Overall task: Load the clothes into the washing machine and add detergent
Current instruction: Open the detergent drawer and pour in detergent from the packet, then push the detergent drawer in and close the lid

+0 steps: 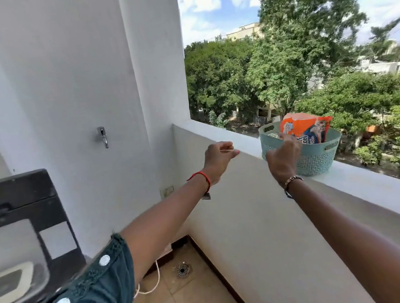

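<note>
We held both arms out toward the ledge [370, 182] of a balcony wall. On it stood a teal basket [315, 159], and an orange detergent packet [305, 128] stood upright inside it, rising above the rim. Our right hand [282, 157], a bracelet [292, 181] at its wrist, was at the near rim of the basket with its back to us and one fingertip up against the packet. We could not tell whether it gripped anything. Our left hand [218, 158], a red thread [202, 175] round its wrist, hung just beside the ledge edge, left of the basket, fingers loosely curled and holding nothing. The washer [16, 220] sat blurred at the far left, well apart from the basket. A tap [103, 136] stuck out of the white wall above it, and a drain [183, 269] lay in the tiled floor.
</note>
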`<action>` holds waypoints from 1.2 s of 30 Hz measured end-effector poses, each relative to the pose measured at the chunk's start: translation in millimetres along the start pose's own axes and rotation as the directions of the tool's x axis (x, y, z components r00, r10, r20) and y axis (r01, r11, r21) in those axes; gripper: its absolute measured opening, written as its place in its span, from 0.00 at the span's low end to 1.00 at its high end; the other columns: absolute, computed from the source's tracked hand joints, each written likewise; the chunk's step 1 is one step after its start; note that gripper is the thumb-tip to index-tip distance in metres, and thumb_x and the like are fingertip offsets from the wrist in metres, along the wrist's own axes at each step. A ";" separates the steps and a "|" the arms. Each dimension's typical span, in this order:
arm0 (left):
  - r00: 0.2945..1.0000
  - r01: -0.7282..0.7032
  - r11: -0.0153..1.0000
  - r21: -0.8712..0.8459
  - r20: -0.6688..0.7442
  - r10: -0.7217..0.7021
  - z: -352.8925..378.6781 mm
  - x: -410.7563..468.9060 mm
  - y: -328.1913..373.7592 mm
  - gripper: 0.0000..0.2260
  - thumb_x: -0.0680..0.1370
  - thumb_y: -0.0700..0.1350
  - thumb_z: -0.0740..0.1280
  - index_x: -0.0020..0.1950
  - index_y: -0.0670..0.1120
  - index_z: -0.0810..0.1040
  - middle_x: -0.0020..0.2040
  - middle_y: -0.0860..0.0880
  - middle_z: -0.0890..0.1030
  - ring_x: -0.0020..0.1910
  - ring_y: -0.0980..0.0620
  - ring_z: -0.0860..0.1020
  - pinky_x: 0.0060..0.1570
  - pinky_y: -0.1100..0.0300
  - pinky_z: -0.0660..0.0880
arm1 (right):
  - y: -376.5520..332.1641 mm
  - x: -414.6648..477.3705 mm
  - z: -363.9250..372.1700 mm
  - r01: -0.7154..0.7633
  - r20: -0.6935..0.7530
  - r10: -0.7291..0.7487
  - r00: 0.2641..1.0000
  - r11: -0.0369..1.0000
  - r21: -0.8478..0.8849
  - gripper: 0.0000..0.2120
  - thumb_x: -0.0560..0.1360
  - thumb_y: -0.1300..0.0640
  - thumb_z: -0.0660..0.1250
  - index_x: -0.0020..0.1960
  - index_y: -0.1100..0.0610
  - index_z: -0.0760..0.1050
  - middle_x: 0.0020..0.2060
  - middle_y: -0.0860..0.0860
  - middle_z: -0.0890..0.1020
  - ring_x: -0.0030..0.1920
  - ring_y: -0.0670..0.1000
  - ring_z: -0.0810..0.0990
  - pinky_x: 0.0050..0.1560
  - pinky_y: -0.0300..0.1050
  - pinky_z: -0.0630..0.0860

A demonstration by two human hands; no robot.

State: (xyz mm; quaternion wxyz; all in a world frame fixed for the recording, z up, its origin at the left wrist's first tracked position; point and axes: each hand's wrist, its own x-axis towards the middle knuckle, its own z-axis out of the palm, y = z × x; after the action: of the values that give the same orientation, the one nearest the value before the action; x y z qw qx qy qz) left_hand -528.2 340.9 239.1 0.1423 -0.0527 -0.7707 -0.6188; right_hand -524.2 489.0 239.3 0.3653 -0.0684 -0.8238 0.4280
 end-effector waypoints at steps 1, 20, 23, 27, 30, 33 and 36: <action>1.000 0.010 1.000 0.000 -0.020 -0.010 -20.6 -18.5 -6.8 0.16 0.73 0.37 0.71 0.59 0.36 0.76 0.53 0.40 0.80 0.49 0.52 0.76 0.51 0.60 0.76 | -11.4 -24.6 7.6 0.008 0.043 -0.010 0.999 0.999 0.037 0.23 0.68 0.72 0.62 0.63 0.69 0.69 0.58 0.65 0.74 0.61 0.62 0.69 0.62 0.50 0.62; 0.674 0.518 0.853 0.064 -0.645 -0.360 -405.7 -420.9 -193.7 0.23 0.73 0.42 0.72 0.67 0.41 0.73 0.64 0.45 0.75 0.66 0.48 0.71 0.62 0.62 0.65 | -150.4 -499.2 135.2 -0.199 0.748 -0.034 0.662 0.955 0.220 0.12 0.72 0.70 0.62 0.54 0.68 0.77 0.49 0.61 0.82 0.52 0.57 0.79 0.51 0.38 0.69; 0.634 0.561 0.824 0.079 -0.681 -0.367 -430.9 -442.0 -206.6 0.30 0.72 0.39 0.72 0.72 0.40 0.65 0.71 0.45 0.68 0.71 0.49 0.65 0.69 0.60 0.61 | -155.7 -531.0 145.3 -0.199 0.793 -0.035 0.609 0.960 0.196 0.13 0.71 0.69 0.63 0.56 0.68 0.77 0.50 0.62 0.82 0.53 0.57 0.79 0.53 0.39 0.69; 0.560 0.632 0.775 0.030 -0.708 -0.429 -453.1 -451.6 -229.0 0.34 0.72 0.34 0.71 0.74 0.37 0.59 0.75 0.42 0.61 0.74 0.48 0.59 0.73 0.56 0.55 | -159.6 -552.8 160.7 -0.187 0.838 -0.046 0.544 0.967 0.174 0.14 0.71 0.68 0.67 0.57 0.68 0.76 0.51 0.62 0.82 0.47 0.52 0.79 0.43 0.29 0.66; 0.521 0.679 0.734 0.034 -0.726 -0.449 -464.7 -453.0 -248.3 0.29 0.72 0.34 0.71 0.71 0.36 0.66 0.72 0.41 0.66 0.73 0.46 0.62 0.70 0.60 0.57 | -160.8 -562.1 175.9 -0.241 0.870 -0.002 0.493 0.961 0.138 0.18 0.72 0.68 0.68 0.61 0.69 0.73 0.55 0.64 0.79 0.56 0.59 0.79 0.52 0.37 0.71; 0.516 0.688 0.724 0.055 -0.738 -0.434 -473.0 -450.8 -263.3 0.20 0.72 0.35 0.70 0.64 0.37 0.75 0.61 0.42 0.77 0.65 0.46 0.72 0.61 0.62 0.65 | -161.3 -567.4 188.6 -0.257 0.889 0.035 0.456 0.962 0.094 0.18 0.72 0.69 0.68 0.61 0.70 0.73 0.54 0.69 0.77 0.56 0.66 0.76 0.49 0.47 0.70; 0.542 0.671 0.735 0.099 -0.742 -0.394 -480.4 -449.2 -273.2 0.13 0.71 0.36 0.71 0.56 0.38 0.81 0.51 0.45 0.82 0.52 0.51 0.77 0.50 0.59 0.71 | -158.7 -570.4 199.9 -0.287 0.877 0.055 0.477 0.953 0.096 0.16 0.71 0.70 0.68 0.58 0.70 0.75 0.52 0.68 0.79 0.54 0.56 0.79 0.42 0.32 0.71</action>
State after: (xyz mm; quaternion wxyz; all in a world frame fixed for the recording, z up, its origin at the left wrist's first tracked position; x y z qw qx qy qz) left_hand -96.0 -144.4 -52.3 0.2205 0.4466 -0.7427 -0.4475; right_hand -211.6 16.3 -24.0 -0.1370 0.1158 -0.8285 0.5305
